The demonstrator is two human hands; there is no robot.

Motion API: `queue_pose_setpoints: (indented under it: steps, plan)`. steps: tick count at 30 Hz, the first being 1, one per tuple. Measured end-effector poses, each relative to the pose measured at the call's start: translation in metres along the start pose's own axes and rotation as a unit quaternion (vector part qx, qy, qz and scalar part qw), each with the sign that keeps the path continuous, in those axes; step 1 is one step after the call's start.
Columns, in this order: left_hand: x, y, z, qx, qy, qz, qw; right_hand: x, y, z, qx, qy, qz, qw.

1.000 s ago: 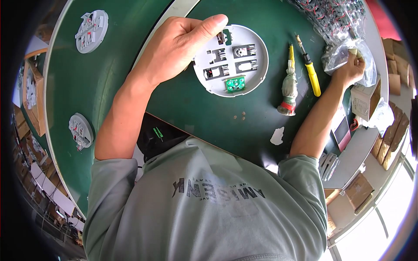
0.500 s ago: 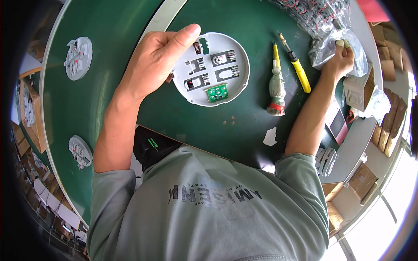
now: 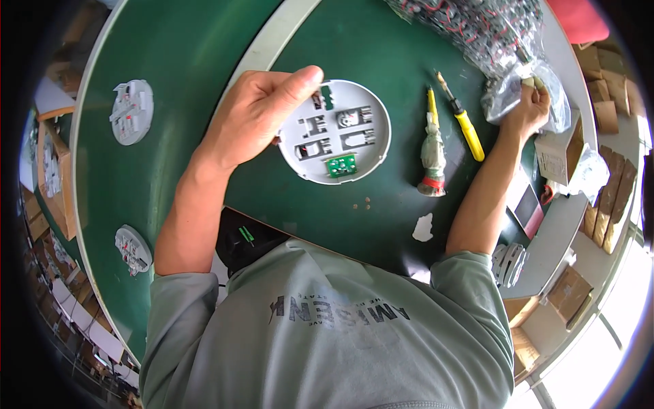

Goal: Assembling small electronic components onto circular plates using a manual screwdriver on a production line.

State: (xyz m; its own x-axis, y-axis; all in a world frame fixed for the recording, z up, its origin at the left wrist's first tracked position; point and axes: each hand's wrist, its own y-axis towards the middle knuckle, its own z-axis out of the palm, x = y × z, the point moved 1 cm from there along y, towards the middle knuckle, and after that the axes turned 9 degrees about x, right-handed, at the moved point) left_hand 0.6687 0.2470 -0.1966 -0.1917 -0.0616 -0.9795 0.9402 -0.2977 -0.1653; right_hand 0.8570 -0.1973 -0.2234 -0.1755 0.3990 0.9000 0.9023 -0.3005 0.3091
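Observation:
A round white plastic housing [image 3: 376,153] is gripped at its left rim by my left hand [image 3: 255,112], the thumb lying over the edge. Its open inside faces up, showing slots, metal contacts and a small green circuit board [image 3: 340,165] at the near side. My right hand [image 3: 528,112] is stretched to the far right, at a clear plastic bag [image 3: 501,102]. Its fingers are bent together, with pale covers on the tips; whatever they pinch is too small to make out. Beyond it lies a big clear bag of small dark parts with red wires [image 3: 477,27].
Between my arms lie a yellow-handled soldering iron [image 3: 469,133] and a wrapped tool with a yellow tip [image 3: 432,150]. A white scrap [image 3: 423,228] is nearer me. Two white housings [image 3: 132,112] rest at the left. An open carton [image 3: 558,153] stands beside my right forearm.
The whole view has shifted, so the table things sit lower. The housing in my left hand is tilted a little more. My right hand stays at the clear bag.

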Motion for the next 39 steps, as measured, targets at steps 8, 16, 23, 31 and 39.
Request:
queue_pose_setpoints:
  steps: [8,16,23,31,39]
  plan:
    - [-0.035,0.005,-0.047,-0.376,0.412,0.084,0.826,-0.041,0.026,-0.051,0.022,-0.189,-0.031,0.981]
    - [-0.003,-0.063,-0.148,-0.456,0.555,0.026,0.695,-0.039,0.018,-0.035,-0.009,-0.084,-0.005,0.996]
    - [0.005,-0.137,-0.217,-0.346,0.435,-0.071,0.828,-0.036,0.012,-0.023,0.0,-0.039,0.017,0.999]
    - [-0.035,-0.081,-0.075,-0.354,0.388,0.059,0.849,0.0,0.005,-0.031,-0.061,-0.216,-0.045,0.973]
    - [0.011,-0.01,0.04,-0.191,0.468,0.184,0.843,0.126,-0.122,0.03,0.154,-0.034,-0.053,0.986]
